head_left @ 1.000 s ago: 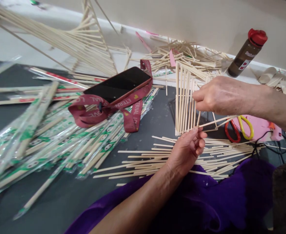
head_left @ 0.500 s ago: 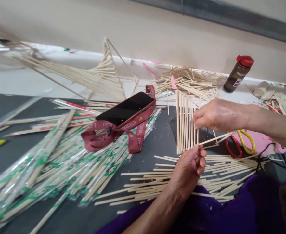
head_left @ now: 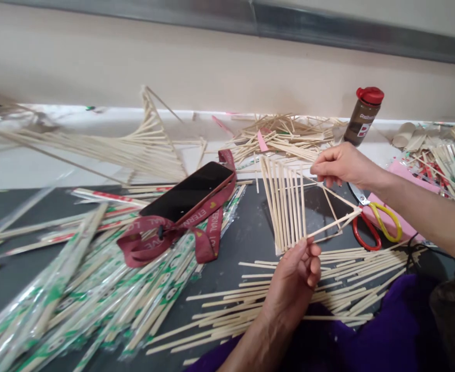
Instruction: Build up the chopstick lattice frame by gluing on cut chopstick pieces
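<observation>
A small frame of pale wooden chopsticks (head_left: 292, 206) stands tilted above the dark table, its sticks set side by side like slats. More sticks run from it to a pointed corner on the right. My left hand (head_left: 295, 274) pinches the frame's lower edge between thumb and fingers. Beside the frame's upper right edge is my right hand (head_left: 338, 165), fingertips pressed together; whatever they hold is hidden or too small to make out. Loose chopsticks (head_left: 227, 310) lie spread under and around my left forearm.
Wrapped chopsticks (head_left: 161, 279) cover the left, with a phone (head_left: 188, 191) and red lanyard (head_left: 208, 235) on top. Scissors (head_left: 386, 219) lie on the right. Behind stand a larger stick structure (head_left: 134, 150), a stick pile (head_left: 285, 137) and a red-capped bottle (head_left: 363, 116).
My right hand has moved up and away from the slats, towards the frame's upper right. The frame has tilted slightly in my left hand. The camera view has shifted.
</observation>
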`<state>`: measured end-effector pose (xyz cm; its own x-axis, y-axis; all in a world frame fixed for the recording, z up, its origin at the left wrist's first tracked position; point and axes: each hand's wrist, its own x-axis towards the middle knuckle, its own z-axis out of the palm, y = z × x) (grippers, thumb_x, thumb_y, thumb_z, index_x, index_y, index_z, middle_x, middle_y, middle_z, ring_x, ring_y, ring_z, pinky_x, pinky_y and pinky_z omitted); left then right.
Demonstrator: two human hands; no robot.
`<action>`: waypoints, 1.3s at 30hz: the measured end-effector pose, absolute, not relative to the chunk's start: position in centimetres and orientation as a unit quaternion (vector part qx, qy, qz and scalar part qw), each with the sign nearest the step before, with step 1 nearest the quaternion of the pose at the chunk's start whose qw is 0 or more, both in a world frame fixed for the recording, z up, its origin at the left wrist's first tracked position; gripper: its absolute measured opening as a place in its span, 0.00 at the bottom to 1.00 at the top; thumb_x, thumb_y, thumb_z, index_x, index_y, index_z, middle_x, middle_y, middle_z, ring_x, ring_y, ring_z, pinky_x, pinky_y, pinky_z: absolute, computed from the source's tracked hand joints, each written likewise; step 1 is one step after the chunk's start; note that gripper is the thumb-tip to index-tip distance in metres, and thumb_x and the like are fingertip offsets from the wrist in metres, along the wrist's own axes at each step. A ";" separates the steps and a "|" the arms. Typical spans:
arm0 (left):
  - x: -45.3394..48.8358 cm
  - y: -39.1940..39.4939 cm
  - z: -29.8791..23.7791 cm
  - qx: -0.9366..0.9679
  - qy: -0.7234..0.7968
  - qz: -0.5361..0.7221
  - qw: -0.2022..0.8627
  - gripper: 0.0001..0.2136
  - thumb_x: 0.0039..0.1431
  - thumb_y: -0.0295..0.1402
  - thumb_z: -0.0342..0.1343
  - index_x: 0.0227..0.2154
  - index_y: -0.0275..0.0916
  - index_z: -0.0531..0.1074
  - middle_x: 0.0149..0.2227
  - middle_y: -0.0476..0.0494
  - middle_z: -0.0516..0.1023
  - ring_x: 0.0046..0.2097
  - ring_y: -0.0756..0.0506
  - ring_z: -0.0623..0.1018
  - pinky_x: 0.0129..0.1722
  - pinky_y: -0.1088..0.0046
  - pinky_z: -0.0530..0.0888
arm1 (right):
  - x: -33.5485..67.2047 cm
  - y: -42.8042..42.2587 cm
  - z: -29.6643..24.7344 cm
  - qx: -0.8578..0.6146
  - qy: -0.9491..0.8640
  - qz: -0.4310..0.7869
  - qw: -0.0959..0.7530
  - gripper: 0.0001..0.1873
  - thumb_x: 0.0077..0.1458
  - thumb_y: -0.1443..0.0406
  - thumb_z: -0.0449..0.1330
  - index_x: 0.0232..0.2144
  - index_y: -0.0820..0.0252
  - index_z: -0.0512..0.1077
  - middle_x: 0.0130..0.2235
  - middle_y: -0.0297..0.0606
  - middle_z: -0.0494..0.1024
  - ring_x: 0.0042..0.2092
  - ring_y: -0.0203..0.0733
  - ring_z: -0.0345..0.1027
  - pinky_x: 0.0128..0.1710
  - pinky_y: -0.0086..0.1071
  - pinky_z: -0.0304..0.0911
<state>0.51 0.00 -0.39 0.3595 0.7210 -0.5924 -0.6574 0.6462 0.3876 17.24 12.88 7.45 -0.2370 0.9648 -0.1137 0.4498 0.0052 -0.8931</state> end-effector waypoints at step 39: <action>0.6 0.0 -0.3 0.046 0.392 0.418 0.818 0.12 0.46 0.34 0.67 0.31 0.32 0.73 0.23 0.52 0.72 0.18 0.58 0.65 0.13 0.86 0.59 | 14.4 12.9 6.1 -0.570 -0.590 0.512 0.256 0.15 0.48 0.63 0.64 0.16 0.64 0.67 0.16 0.28 0.67 0.15 0.25 0.57 0.13 0.21 0.46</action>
